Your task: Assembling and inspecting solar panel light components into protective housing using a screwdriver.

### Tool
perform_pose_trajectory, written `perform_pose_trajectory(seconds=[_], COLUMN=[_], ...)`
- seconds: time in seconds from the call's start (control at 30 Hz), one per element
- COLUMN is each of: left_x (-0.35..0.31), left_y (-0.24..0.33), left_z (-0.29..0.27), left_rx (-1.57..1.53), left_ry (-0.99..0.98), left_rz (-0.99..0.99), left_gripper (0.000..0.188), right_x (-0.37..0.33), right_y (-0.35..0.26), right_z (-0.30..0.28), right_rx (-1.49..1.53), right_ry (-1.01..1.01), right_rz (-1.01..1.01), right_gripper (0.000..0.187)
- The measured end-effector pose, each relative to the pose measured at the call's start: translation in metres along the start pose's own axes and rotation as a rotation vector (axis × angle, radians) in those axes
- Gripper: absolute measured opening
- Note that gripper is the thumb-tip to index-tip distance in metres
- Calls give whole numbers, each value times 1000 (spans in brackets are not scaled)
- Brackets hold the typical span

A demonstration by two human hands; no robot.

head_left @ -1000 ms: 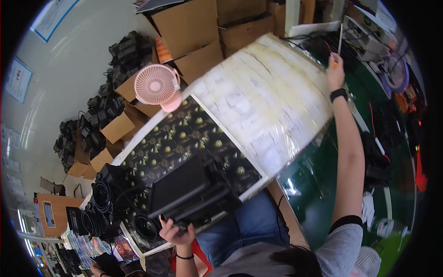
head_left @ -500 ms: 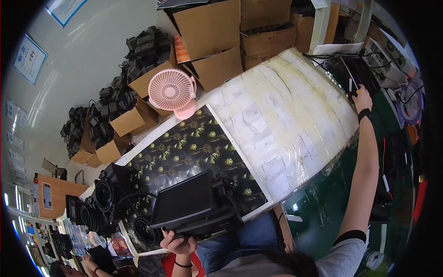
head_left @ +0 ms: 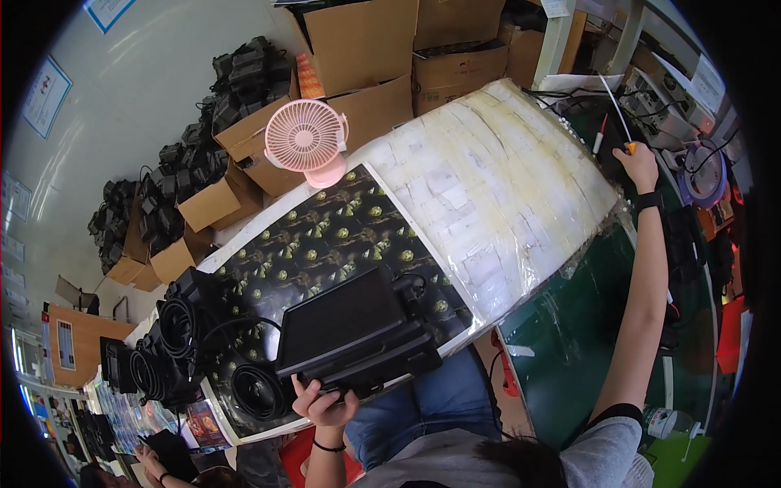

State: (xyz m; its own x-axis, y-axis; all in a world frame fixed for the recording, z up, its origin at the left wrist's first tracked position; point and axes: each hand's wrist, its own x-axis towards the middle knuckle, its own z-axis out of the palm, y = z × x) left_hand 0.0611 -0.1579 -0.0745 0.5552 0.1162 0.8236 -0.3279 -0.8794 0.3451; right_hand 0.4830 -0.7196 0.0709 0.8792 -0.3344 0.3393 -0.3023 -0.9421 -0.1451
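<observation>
My left hand grips the near edge of a flat black device that lies on a black mat with gold patterns. My right arm stretches far to the right. There my right hand is closed around the orange handle of a thin rod-like tool, beside the far corner of a white taped sheet covering the table. A small red-handled tool stands just left of that hand.
A pink desk fan stands at the table's far edge before cardboard boxes. Coiled black cables and a round black speaker lie left of the device. A green mat lies right. Another person's hand shows lower left.
My right hand with the thin tool has swung outward to the right and lower, along the white sheet's far corner. My left hand keeps its hold on the black device.
</observation>
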Motion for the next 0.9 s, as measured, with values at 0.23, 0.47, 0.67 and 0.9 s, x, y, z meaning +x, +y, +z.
perform_pose_trajectory(seconds=[0.23, 0.47, 0.67, 0.9], left_x=[-4, 4, 8, -1], left_y=[1, -1, 1, -4], left_z=[1, 0, 5, 10], left_rx=[-16, -46, -69, -116], left_ry=[17, 35, 90, 101], left_rz=[20, 7, 52, 44], left_gripper=[31, 32, 30, 36], right_x=[-84, -175, -236, -262], right_y=[-72, -178, -246, -259], right_z=[-26, -60, -62, -36], right_rx=[289, 632, 851, 490], right_ry=[22, -215, -355, -334], right_rz=[-199, -420, -689, -967], right_gripper=[54, 51, 41, 37])
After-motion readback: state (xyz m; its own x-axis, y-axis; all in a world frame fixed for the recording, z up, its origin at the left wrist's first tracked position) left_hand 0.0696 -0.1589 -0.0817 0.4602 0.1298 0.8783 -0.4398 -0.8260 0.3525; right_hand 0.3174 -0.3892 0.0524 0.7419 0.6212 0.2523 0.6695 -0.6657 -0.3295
